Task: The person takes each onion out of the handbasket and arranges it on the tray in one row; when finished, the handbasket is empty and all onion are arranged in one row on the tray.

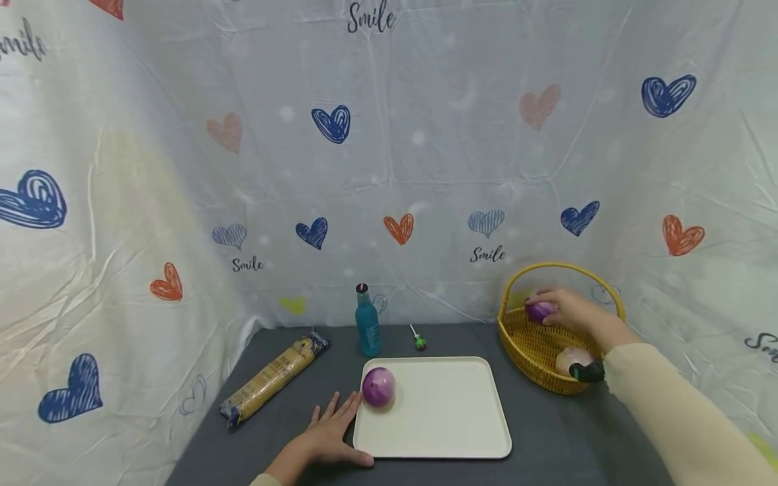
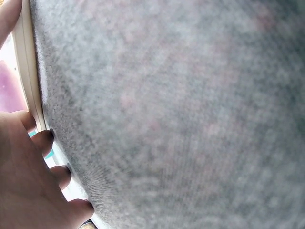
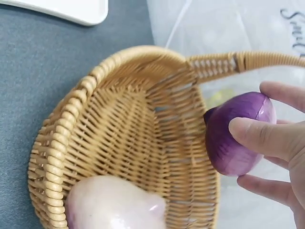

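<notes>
My right hand (image 1: 571,312) grips a purple onion (image 3: 236,136) between thumb and fingers, over the back part of the yellow wicker basket (image 3: 59,157). A pale bulb with a purple tinge (image 3: 114,205) lies in that basket. Fingers spread, my left hand (image 1: 328,432) rests at the left edge of the cream tray (image 1: 446,412). Another purple onion (image 1: 379,387) sits on the tray's left side, close by the left fingertips. In the left wrist view, the fingers (image 2: 59,176) reach along the tray's rim.
Left of the tray lies a long yellow pack (image 1: 273,378) with dark blue ends. Behind the tray stand a blue bottle (image 1: 367,324) and, lying down, a lollipop with a green wrapper (image 1: 420,343). A heart-printed curtain (image 1: 425,169) rises at the table's back.
</notes>
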Action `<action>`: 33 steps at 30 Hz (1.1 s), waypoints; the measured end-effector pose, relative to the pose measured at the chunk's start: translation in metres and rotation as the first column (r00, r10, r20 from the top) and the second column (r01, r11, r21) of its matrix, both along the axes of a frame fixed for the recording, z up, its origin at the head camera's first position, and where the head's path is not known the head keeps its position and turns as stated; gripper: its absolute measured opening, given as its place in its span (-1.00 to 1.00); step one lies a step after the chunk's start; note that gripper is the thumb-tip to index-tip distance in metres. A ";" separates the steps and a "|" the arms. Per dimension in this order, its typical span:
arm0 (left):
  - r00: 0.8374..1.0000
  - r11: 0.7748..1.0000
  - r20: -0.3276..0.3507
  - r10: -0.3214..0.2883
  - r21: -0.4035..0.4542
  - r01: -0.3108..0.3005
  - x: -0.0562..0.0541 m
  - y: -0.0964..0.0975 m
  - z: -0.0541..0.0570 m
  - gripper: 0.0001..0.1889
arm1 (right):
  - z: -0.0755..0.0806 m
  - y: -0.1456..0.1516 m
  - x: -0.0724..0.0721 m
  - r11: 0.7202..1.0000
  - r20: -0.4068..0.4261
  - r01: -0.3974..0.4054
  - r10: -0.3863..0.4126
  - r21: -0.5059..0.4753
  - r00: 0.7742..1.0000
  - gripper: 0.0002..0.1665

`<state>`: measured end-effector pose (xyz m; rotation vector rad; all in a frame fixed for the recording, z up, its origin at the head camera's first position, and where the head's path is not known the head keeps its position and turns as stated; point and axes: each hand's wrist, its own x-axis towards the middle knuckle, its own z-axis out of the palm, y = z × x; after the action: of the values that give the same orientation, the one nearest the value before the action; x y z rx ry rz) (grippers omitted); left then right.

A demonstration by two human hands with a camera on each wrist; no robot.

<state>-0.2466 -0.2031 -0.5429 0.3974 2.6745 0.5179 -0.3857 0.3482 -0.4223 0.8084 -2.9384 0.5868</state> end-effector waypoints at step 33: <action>1.000 1.000 0.005 0.013 0.026 -0.013 0.000 0.002 -0.004 0.35 | 0.019 -0.052 0.043 0.981 -0.233 -0.184 0.165 -0.060 0.958 -0.37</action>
<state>-0.2471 -0.2012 -0.5467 0.3856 2.6702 0.5575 -0.3428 0.2960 -0.4031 1.0568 -2.6376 0.5756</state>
